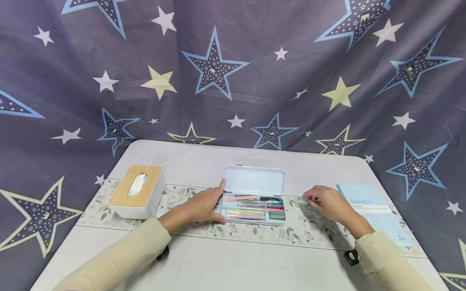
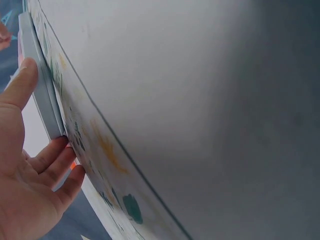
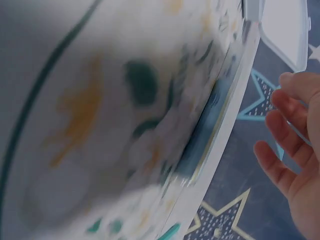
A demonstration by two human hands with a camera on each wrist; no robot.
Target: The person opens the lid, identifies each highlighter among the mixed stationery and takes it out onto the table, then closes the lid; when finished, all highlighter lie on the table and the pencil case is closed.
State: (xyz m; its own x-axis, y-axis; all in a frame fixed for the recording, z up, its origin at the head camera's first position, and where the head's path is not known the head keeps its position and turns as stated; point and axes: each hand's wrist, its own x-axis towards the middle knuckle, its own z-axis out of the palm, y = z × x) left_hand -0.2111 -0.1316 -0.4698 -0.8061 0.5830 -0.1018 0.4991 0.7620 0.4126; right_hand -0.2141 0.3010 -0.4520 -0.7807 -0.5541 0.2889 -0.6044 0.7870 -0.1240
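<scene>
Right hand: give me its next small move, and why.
Probably lower the right hand and pinch the small flat packet: it lies on the table below that hand, ungripped, while the left hand touches the open pencil case.

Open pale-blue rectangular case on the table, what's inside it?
The case holds assorted slender pens in its upper part, yellow and pink pen-shaped sticks lower left, and a small green rectangular item lower right. Anything beneath them is covered.
</scene>
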